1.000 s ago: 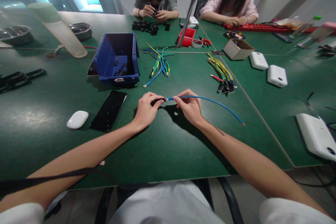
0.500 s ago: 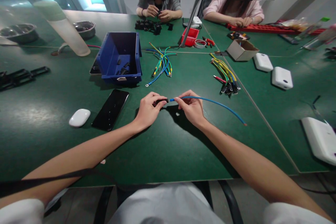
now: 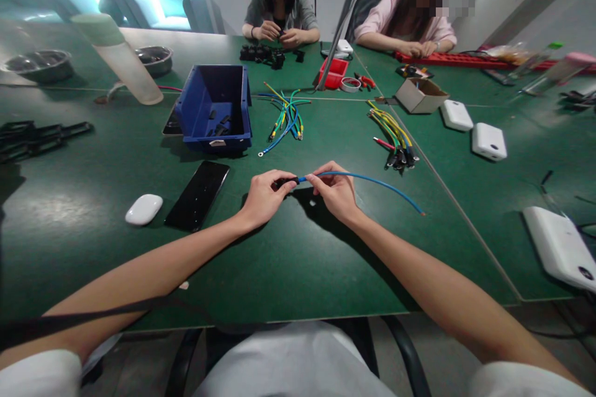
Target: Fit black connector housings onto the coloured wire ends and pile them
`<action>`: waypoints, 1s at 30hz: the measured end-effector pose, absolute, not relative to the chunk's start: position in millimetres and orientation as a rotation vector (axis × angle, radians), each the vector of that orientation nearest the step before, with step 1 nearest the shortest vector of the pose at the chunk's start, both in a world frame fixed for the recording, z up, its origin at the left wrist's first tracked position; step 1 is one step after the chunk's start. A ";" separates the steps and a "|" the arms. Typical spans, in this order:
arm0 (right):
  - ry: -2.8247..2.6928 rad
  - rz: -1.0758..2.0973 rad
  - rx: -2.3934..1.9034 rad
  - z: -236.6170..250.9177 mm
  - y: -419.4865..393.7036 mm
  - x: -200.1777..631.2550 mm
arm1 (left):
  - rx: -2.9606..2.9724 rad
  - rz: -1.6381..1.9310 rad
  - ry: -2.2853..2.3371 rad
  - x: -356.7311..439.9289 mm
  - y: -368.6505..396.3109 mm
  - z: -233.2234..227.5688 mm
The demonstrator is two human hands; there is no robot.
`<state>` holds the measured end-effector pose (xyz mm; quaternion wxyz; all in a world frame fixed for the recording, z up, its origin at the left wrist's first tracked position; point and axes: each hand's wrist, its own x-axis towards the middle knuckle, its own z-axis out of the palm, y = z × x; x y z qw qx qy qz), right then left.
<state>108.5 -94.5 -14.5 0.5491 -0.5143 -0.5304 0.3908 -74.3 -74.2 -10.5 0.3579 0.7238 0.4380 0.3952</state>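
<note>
At frame centre, the left hand (image 3: pixel 263 197) is pinching a small black sleeve (image 3: pixel 285 182) while the right hand (image 3: pixel 336 191) is gripping the blue wire (image 3: pixel 372 181).

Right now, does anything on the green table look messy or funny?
Only a little. A clear bottle stands tilted beside the blue bin, and loose wires lie tangled behind the hands. The left hand and right hand hold a blue wire; nothing looks spilled or broken.
</note>
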 end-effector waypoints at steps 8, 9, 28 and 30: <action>-1.269 0.988 -1.196 -13.0 -95.3 105.2 | 1.890 0.999 1.103 -73.8 -75.0 -10.8; -1.271 0.999 -1.186 -13.0 -95.3 105.1 | 1.894 0.994 1.100 -73.8 -75.2 -10.3; -1.246 1.095 -1.167 -11.7 -97.7 115.3 | 1.991 0.895 0.962 -74.2 -78.0 -0.7; -1.226 1.112 -1.150 -12.2 -97.7 116.5 | 1.976 0.889 0.921 -74.7 -78.1 -0.4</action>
